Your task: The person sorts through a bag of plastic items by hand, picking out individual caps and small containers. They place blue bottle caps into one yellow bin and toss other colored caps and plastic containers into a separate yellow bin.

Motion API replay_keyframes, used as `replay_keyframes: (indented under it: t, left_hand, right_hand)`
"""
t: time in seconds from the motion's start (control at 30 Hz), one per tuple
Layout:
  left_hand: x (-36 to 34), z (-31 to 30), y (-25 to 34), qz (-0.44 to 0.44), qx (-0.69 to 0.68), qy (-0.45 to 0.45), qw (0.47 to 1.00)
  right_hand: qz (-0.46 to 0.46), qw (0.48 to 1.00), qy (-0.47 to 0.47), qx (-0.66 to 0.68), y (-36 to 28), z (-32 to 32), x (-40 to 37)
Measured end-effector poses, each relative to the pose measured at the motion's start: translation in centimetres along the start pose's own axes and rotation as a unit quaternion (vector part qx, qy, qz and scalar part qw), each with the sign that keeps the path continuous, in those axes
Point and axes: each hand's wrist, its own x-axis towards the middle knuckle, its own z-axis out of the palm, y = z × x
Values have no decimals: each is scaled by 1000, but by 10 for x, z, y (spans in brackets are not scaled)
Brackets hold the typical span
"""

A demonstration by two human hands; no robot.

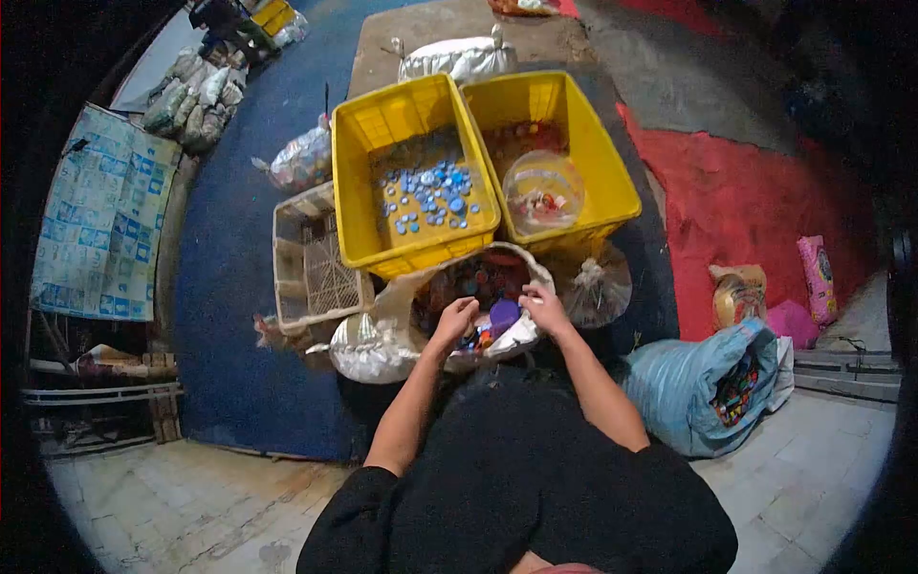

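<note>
**Blue carpet** (239, 316): flat floor covering, lying under everything I am working at. A red stretch (755, 201) is adjoining it on my right.

**Two yellow crates**: rigid plastic, rectangular, standing side by side and touching, beyond the sack. The left crate (359, 191) is holding small blue caps (430, 196). The right crate (598, 163) is holding reddish pieces under a clear round bag (543, 191), whose contents are hard to make out.

**Blue sack** (688, 383): soft and crumpled, slumping by my right elbow. Its mouth is showing mixed colours I am unable to identify.

**Beige basket** (287, 258): stiff lattice walls, standing against the left crate.

**White sack** (516, 337): limp plastic, mouth rolled open, sitting just in front of me against the crates, with mixed caps (478, 277) inside.

**Left hand** (456, 316): I am dipping it into the sack's mouth, fingers curled down onto the caps. My knuckles are hiding the fingertips, so I cannot tell whether anything is gripped.

**Right hand** (543, 306): I am resting it at the sack's near rim, fingers bent. The grip is likewise unclear. The two hands are near each other but apart.

**Purple cap** (503, 314): round, smooth and bigger than its neighbours, lying between my hands.
</note>
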Motion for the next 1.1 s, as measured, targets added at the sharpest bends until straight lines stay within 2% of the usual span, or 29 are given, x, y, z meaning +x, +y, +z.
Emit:
replay_keyframes:
  t: [0.03,0.07,0.1,0.17,0.2,0.23,0.33,0.37,0.4,0.43,0.5,0.57,0.63,0.67,0.7,0.73,0.77,0.8,0.87,0.9,0.93,0.97,1.0,1.03,1.07,1.1]
  left_hand:
    - [-13,-6,-6,5,32,-2,999]
    - [-25,-12,-10,15,74,22,997]
    - [-34,-16,-12,6,71,25,997]
    - [-50,-26,-16,10,169,18,985]
    - [-58,-31,-19,3,223,21,975]
    - [-64,-37,-21,-17,240,-14,970]
    - [-82,-44,-31,-3,287,-64,956]
    - [-84,-45,-45,45,316,-62,946]
    - [-90,-47,-51,28,330,-79,940]
    - [-93,-49,-46,12,345,-95,934]
    - [-104,-51,-33,7,337,-110,935]
    - [-108,-57,-25,28,332,-128,934]
    - [-107,-63,-13,-12,295,-158,942]
    - [-101,-68,-11,-13,298,-161,941]
    - [-97,-72,-11,4,307,-175,935]
    - [-96,-75,-12,19,316,-189,930]
    - [-92,-79,-12,17,317,-193,928]
    - [-87,-84,-12,23,315,-192,929]
    - [-74,-95,-12,58,319,-192,926]
    - [-62,-101,-13,59,319,-201,924]
    - [-50,-106,-17,58,314,-204,926]
    - [-38,-111,-19,58,309,-206,927]
    - [-25,-113,-21,62,309,-213,925]
    - [-14,-116,-24,56,294,-187,936]
    - [-4,-117,-30,48,278,-161,946]
    - [8,-115,-39,56,249,-143,956]
  right_hand:
    - [-100,990,14,-98,-3,7,-5]
    - [-67,994,-8,-85,-7,12,-7]
    - [-88,991,-20,-100,-6,18,-3]
    - [-93,981,-34,-167,-5,32,7]
    - [-74,977,-53,-195,-9,37,11]
    - [-82,963,-69,-248,-8,44,19]
    - [-68,944,-99,-306,-6,69,43]
    - [-59,925,-102,-362,-3,79,53]
    - [-49,902,-106,-416,1,90,61]
    - [-47,903,-107,-413,2,98,72]
    - [-33,869,-165,-465,10,118,94]
    - [-33,867,-144,-475,38,143,121]
    - [116,821,-209,-519,49,164,138]
    - [82,817,-202,-533,51,171,135]
    - [86,818,-204,-530,69,182,136]
    - [-22,834,-75,-546,100,194,139]
    - [-130,825,59,-547,121,203,142]
    - [-122,827,59,-545,130,207,142]
    - [-212,808,141,-531,145,212,142]
    - [-204,809,145,-533,146,209,140]
    - [-68,873,73,-477,140,205,136]
    - [67,912,1,-405,132,201,130]
    - [72,911,8,-405,107,192,120]
    - [69,904,-27,-421,67,183,100]
    - [68,895,-64,-435,45,178,81]
    - [72,895,-59,-437,44,176,69]
